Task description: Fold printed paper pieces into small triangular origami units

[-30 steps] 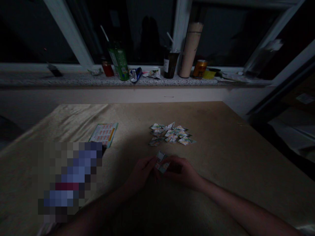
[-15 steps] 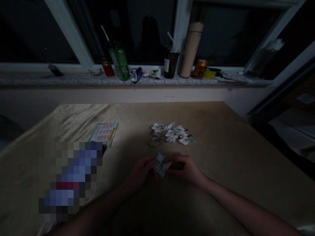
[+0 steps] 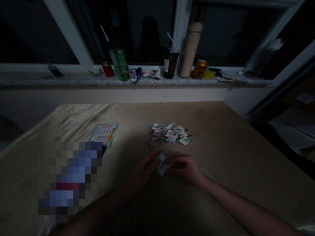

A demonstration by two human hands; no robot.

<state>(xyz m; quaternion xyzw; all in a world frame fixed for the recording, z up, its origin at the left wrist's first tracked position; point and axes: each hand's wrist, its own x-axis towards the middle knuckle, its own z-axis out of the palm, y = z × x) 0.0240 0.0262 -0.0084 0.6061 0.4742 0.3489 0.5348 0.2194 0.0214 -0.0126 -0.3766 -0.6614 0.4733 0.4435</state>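
A small piece of folded printed paper [image 3: 161,158] is held between my two hands, low over the table. My left hand [image 3: 144,168] pinches its left side with the fingers closed. On its right side, the thumb and forefinger of my right hand [image 3: 187,168] grip it. Just beyond my hands lies a group of several folded paper pieces [image 3: 171,134], pointed in shape and printed with the same kind of pattern. Dim light hides the fine creases.
A printed paper sheet or booklet [image 3: 104,132] lies at the left, beside a pixelated blue object [image 3: 78,167]. Along the granite windowsill [image 3: 81,80] stand a green bottle [image 3: 122,65], a dark cup with straw [image 3: 171,64], a tall tumbler [image 3: 191,50] and an orange can [image 3: 200,68].
The paper in my hands has turned slightly and shifted a little to the right. My left fingers have moved up along its left side. The group of folded pieces has not moved.
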